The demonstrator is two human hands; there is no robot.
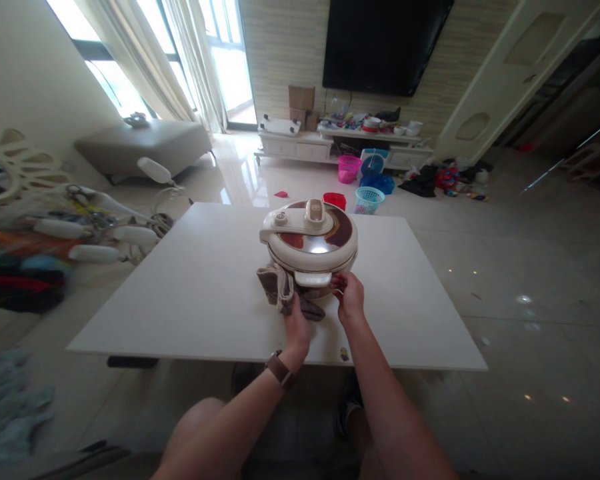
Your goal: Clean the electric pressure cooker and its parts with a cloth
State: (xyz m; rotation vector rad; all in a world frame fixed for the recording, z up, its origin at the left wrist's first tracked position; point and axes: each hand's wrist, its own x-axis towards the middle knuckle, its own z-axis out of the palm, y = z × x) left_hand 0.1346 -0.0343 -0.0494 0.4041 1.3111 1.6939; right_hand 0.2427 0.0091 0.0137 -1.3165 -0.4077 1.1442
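Note:
A cream electric pressure cooker with a glossy brown-patterned lid stands on the white table, its front handle facing me. My left hand is closed on a folded grey-brown cloth, held against the cooker's lower front left. My right hand is at the front right, beside the handle, with bent fingertips at the cooker's side. Whether those fingers grip the cooker or only touch it, I cannot tell. A small dark mark shows near the table's front edge.
Beyond the table are a red basin, a light-blue basket and a pink basket on the floor. A low TV cabinet lines the wall. To the left lie a fallen-looking lamp and piled clothes.

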